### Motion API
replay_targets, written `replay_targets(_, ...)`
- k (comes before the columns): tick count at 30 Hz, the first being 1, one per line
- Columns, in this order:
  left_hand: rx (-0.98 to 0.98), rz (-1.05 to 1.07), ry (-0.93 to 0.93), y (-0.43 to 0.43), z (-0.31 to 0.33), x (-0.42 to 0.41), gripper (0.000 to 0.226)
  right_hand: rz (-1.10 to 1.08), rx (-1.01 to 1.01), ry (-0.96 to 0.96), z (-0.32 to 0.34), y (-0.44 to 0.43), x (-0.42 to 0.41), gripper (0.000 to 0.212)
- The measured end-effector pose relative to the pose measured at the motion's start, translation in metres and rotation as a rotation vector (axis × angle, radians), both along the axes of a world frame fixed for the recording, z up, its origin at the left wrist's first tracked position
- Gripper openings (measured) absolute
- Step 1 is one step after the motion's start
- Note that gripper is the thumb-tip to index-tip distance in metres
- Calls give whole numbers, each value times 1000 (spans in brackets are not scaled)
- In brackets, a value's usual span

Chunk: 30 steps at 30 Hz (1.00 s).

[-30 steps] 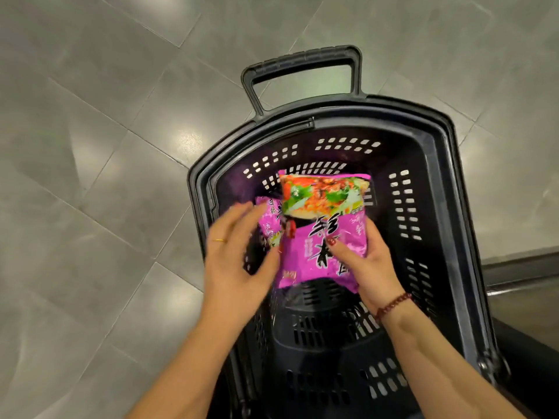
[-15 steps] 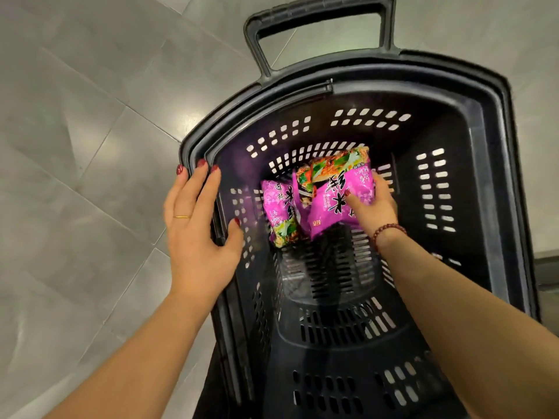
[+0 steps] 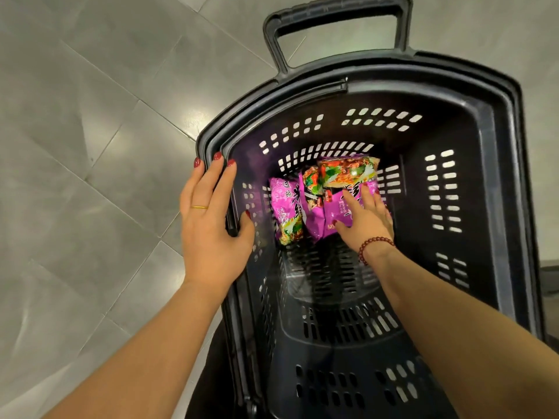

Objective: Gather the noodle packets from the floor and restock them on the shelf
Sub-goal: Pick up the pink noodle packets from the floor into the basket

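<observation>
Three purple noodle packets lie at the far end of a black plastic shopping basket [image 3: 490,164]. One packet [image 3: 286,211] is on the left, a second [image 3: 314,213] is in the middle, and a third [image 3: 348,173] partly overlaps the second on the right. My right hand [image 3: 364,217] reaches down into the basket and lies on the third packet with fingers spread and fairly straight. My left hand [image 3: 208,219] rests on the basket's left rim, fingers straight along the rim and thumb inside the wall.
The basket stands on a grey tiled floor [image 3: 90,146] and has a pull handle [image 3: 335,16] at its far end. The near part of the basket bottom [image 3: 332,343] holds nothing. A dark edge shows at the far right.
My right hand has lowered the third packet to the basket bottom beside the others and flattened on it. My left hand left the packets and settled on the rim.
</observation>
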State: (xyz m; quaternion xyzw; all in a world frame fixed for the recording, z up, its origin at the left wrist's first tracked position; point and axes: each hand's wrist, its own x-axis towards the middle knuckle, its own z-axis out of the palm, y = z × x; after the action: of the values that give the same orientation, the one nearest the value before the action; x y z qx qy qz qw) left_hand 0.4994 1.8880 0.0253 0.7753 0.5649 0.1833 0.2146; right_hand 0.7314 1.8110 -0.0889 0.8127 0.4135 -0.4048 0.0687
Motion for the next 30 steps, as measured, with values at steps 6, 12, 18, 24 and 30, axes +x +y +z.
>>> replay_targets(6,-97,-36,152,1,15,1,70,15,168,-35,78,-27,-4,69)
replay_targets(12,-205,-307,197,12,87,8,63,-165,261,-131,189,-65,-5,61)
replay_targets(18,-93,-885,238,15,197,41,63,-543,370,-218,314,-104,-31,60)
replay_targets(24,80,-1360,154,-14,289,99,58,-700,378,-380,416,-164,-70,66)
replay_targets(30,210,-1782,130,-107,354,136,63,-1023,296,-492,478,-255,-138,67)
